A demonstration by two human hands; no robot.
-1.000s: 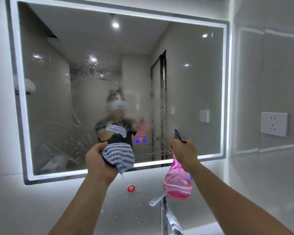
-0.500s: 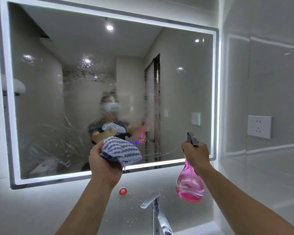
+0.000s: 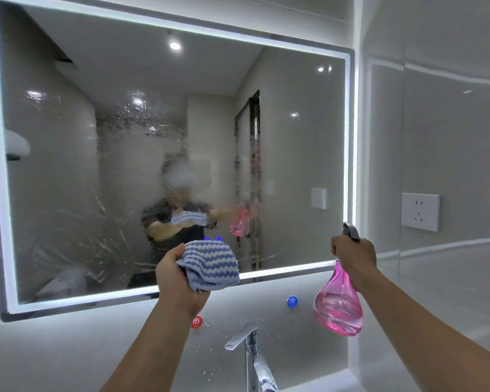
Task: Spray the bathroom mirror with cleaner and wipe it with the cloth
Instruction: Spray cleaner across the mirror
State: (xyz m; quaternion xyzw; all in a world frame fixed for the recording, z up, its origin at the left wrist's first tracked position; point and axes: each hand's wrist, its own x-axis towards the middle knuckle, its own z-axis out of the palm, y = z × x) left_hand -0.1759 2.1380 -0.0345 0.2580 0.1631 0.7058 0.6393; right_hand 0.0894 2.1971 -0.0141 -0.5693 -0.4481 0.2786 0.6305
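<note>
A wide wall mirror (image 3: 300,154) with a lit white border fills the view; wet streaks and droplets cover its left and middle glass. My left hand (image 3: 176,275) grips a bunched blue-and-white striped cloth (image 3: 210,264), held up at the mirror's lower edge near the middle. My right hand (image 3: 354,256) holds a pink spray bottle (image 3: 337,309) by its neck, nozzle up, in front of the mirror's lower right corner. The bottle's body hangs below the hand, off the glass.
A chrome faucet (image 3: 249,352) rises below the mirror between my arms. Red (image 3: 196,321) and blue (image 3: 292,301) round stickers sit on the wall under the mirror. A white wall socket (image 3: 420,212) is on the right wall. Droplets fleck the wall by the faucet.
The view has shifted right and down. My right hand with the bottle has moved right toward the mirror's corner. My left hand has raised the cloth slightly against the lower edge.
</note>
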